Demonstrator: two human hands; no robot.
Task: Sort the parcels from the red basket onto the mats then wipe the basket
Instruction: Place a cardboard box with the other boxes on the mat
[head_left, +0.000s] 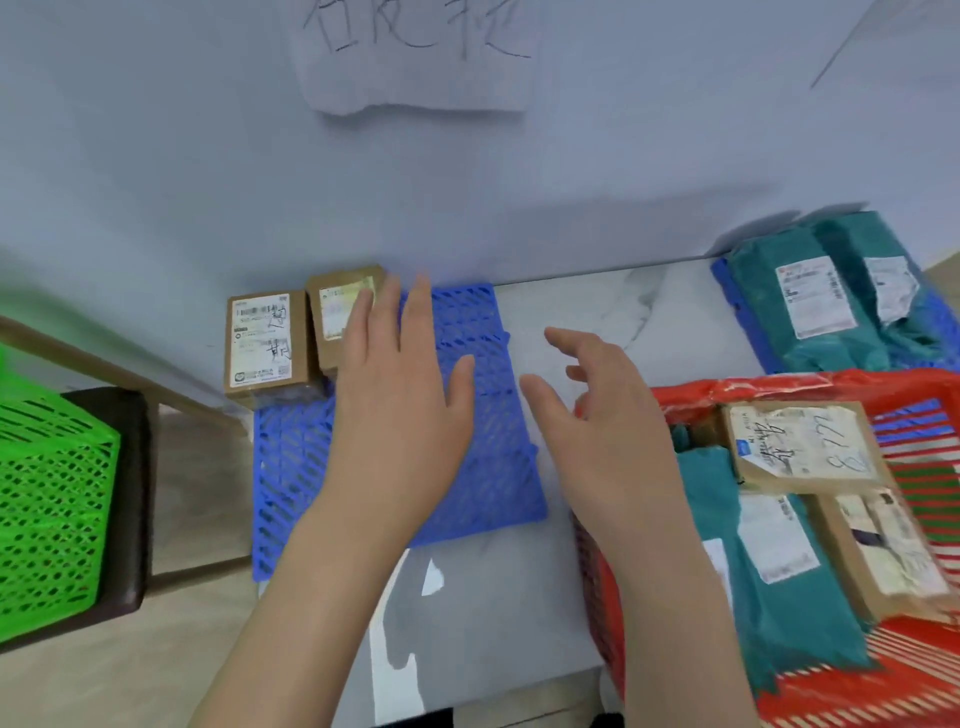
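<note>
The red basket (685, 391) stands at the right and holds teal bag parcels (774, 587) and cardboard boxes (800, 441). A blue grid mat (493, 467) lies at the centre-left with two cardboard boxes (265, 345) at its far-left corner. A second blue mat (727, 283) at the far right carries teal bags (826, 306). My left hand (400, 395) hovers flat over the near mat, fingertips beside the second box (337, 306), holding nothing. My right hand (597, 415) is spread and empty between the mat and the basket's left rim.
A green basket (52, 499) sits on a dark stool (130, 499) at the left. A handwritten paper sign (421, 52) hangs on the wall behind. The grey marbled tabletop (587, 312) shows between the two mats.
</note>
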